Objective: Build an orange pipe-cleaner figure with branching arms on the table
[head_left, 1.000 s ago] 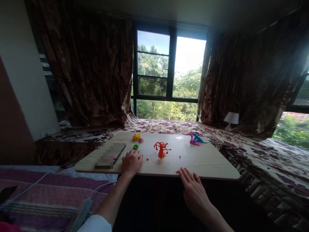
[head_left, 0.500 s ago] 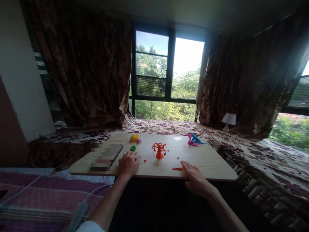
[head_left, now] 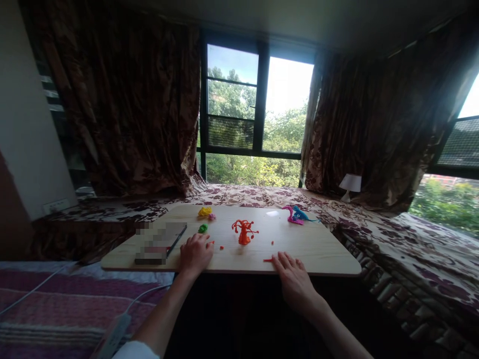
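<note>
My left hand (head_left: 195,252) rests on the wooden board (head_left: 322,249) with its fingers curled loosely, near small orange clay bits and a green clay lump (head_left: 202,228). My right hand (head_left: 294,277) lies flat and open at the board's near edge, its fingertips next to a thin orange clay roll (head_left: 267,260). An orange clay tree figure (head_left: 244,232) stands between the hands, farther back. Yellow and pink clay lumps (head_left: 205,212) sit at the far left, and pink and blue clay figures (head_left: 297,215) at the far right.
A flat dark box (head_left: 160,241) lies on the board's left side. Floral bedding (head_left: 392,234) surrounds the board, with a small white lamp (head_left: 350,185) by the curtains and window behind. A white cable and power strip (head_left: 112,334) lie at lower left.
My right hand rolled forward over the orange clay piece, then drew back toward the near edge. The left hand stayed put. The view shifted slightly.
</note>
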### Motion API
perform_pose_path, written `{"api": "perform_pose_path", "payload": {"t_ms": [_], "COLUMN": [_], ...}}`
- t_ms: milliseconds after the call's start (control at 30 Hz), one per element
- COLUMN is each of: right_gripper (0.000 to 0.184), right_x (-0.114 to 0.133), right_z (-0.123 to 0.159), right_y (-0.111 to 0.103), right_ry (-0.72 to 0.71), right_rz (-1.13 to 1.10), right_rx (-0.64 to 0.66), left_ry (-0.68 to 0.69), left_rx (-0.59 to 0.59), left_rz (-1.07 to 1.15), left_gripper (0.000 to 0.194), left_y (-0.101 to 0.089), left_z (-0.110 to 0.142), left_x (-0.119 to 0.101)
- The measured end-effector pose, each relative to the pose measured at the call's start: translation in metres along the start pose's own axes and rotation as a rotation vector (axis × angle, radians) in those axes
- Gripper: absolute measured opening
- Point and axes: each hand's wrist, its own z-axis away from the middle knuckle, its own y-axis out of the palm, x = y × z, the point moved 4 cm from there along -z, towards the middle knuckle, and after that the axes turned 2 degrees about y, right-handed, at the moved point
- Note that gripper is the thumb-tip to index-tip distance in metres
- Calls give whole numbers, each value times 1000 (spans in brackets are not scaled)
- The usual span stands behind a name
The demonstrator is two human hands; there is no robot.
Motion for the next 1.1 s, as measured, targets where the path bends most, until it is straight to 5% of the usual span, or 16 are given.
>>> {"api": "perform_pose_path", "payload": {"t_ms": [333,567,700,867,967,1100], "right_gripper": [68,68,74,76,72,70], "right_x": [3,4,3,0,-3,-6], "right_z": [14,-12,-2,4,0,7], "right_y": [4,2,9,4,2,4], "right_ry": [-10,14,-24,-24,-5,0], "right_rz": [52,5,2,-24,-35,-8], "right_rx": [-92,-34,-76,-65,-57,-58], "left_ry": [16,24,4,-8,21,292], "left_rx": [-17,-28,-16,-81,-165,-114], "left_rz": [-11,-2,2,35,114,293], "left_gripper": [30,29,28,30,32,30], "left_y": [2,3,4,-11,-28,-39], "left_z": [1,0,0,1,14,54], "left_x": [1,3,3,0,-20,-85]}}
